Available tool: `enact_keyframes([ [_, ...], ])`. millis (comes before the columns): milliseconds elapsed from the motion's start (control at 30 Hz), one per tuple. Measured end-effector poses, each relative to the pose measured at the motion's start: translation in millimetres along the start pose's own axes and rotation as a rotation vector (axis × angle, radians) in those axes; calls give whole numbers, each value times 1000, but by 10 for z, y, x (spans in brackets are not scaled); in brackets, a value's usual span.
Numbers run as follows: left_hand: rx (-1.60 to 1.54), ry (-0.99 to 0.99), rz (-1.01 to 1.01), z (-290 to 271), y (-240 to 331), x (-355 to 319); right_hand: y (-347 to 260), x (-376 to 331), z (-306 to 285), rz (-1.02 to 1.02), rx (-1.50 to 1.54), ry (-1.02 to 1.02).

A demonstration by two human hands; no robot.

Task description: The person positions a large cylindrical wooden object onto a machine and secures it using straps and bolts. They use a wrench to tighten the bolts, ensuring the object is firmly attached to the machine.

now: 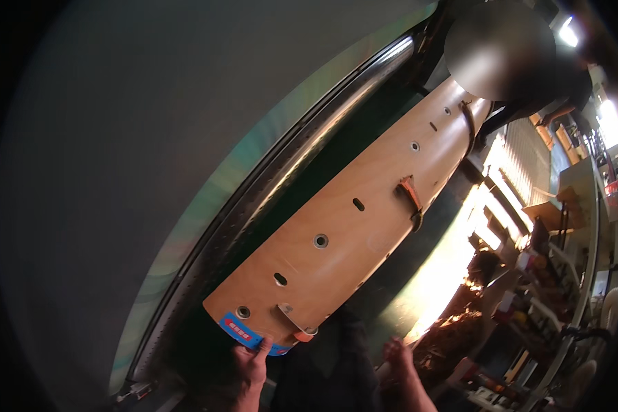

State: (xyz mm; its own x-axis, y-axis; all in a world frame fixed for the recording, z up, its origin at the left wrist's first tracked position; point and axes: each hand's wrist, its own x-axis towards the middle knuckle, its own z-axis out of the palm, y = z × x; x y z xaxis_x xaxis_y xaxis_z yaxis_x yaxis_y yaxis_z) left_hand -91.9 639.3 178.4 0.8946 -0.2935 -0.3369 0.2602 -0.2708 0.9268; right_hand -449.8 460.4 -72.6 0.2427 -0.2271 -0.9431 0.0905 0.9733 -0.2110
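So where's that curved wooden panel, and who's got it?

Slanting away alongside the shiny metal rail. Left hand grips the near end, thumb by the blue label, other fingers mostly hidden. Right hand is off to the side, too blurry to tell how its fingers sit.

Sketchy?

Kinda, imo. One hand at the tip could let it twist, and that orange strap might snag.

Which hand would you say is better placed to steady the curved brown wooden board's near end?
Probably the left hand: it holds the board at its flat blue strip; the right hand hangs apart.
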Motion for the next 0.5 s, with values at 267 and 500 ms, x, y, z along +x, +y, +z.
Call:
enact_keyframes([
  [267,89,-11,-199,-1628,-998,-173,636,85,2129,-131,-63,-190],
  [500,-99,361,-358,-2979,-2367,-509,1848,963,2607,-155,164,-279],
])
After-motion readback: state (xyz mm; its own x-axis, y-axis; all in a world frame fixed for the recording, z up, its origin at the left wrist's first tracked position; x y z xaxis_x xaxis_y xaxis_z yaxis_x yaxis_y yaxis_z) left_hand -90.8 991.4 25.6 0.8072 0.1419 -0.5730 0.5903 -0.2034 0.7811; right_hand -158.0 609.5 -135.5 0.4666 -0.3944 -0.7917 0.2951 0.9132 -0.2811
